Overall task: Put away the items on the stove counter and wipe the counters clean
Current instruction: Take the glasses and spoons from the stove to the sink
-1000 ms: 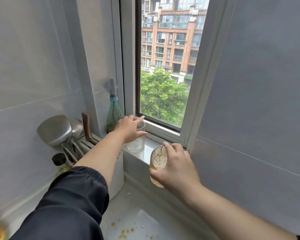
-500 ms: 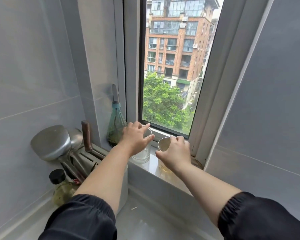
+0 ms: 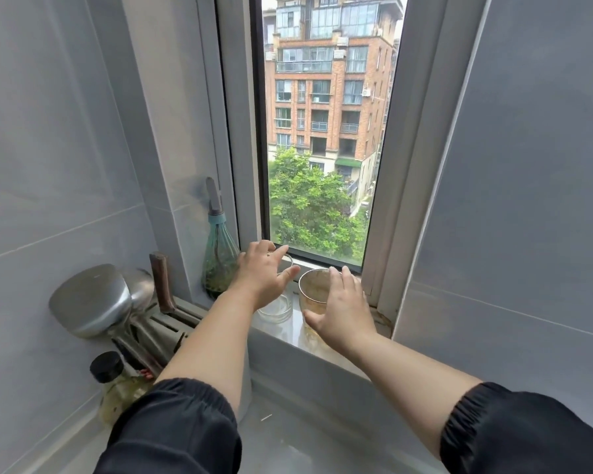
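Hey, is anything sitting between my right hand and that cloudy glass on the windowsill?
Nothing visible. The right hand touches the cloudy glass on the windowsill; the clear glass stands to its left, not between them.

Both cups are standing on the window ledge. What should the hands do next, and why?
Probably lift both hands away. The stained glass and the clear glass each stand upright on the windowsill, side by side, and the right hand and left hand rest on them with fingers nearly straight, so neither seems to need holding.
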`<state>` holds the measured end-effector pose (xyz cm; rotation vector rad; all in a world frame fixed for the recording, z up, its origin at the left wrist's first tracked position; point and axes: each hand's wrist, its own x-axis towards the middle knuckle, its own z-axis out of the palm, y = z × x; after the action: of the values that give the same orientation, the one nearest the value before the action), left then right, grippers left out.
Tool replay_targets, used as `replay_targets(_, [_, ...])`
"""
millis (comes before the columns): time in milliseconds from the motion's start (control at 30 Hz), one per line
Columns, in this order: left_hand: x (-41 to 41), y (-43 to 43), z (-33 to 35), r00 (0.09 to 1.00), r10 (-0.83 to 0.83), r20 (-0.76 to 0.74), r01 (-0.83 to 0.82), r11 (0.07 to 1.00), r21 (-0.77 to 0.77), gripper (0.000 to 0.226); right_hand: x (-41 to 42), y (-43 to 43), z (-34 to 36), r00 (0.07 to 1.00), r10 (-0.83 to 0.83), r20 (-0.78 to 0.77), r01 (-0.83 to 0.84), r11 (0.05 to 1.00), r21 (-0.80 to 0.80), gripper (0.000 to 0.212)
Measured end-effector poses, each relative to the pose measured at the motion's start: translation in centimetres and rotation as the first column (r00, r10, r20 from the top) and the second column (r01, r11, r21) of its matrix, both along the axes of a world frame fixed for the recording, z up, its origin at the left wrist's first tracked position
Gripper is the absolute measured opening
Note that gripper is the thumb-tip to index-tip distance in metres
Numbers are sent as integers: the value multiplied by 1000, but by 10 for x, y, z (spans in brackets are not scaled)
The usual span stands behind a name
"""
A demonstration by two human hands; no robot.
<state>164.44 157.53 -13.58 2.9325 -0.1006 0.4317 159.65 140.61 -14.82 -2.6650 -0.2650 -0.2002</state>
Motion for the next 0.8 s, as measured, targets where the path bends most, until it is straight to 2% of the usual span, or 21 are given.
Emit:
replay_targets(233, [-35,-9,-9,988,75,137,-55,988,-143,59,-26,-5,16,993,100,64,-107,988,116,82])
replay_targets(333, [-75,-14,-16,983,74,169,-31,969,-244,72,-43,-11,16,970,195,146,-220,959,181,73])
replay_targets(400, [-110,-26,-24,988,63,139,-19,954,-298,74,-67,-26,19,953,272,137,-297,930,216,69])
replay_targets(567, [-168,-69,-33,1000,10,1,-9,945,-328,53,-111,-73,15,948,311,71,-314,870,379,52])
replay_targets(733, [-223,-153,-43,997,-72,4,70,951,-301,24,-160,-153,-4,959,283,-4,-257,877,405,35])
replay_targets(800, [-248,-198,-49,997,-80,10,80,957,-279,20,-181,-196,-14,966,256,-28,-220,877,428,30])
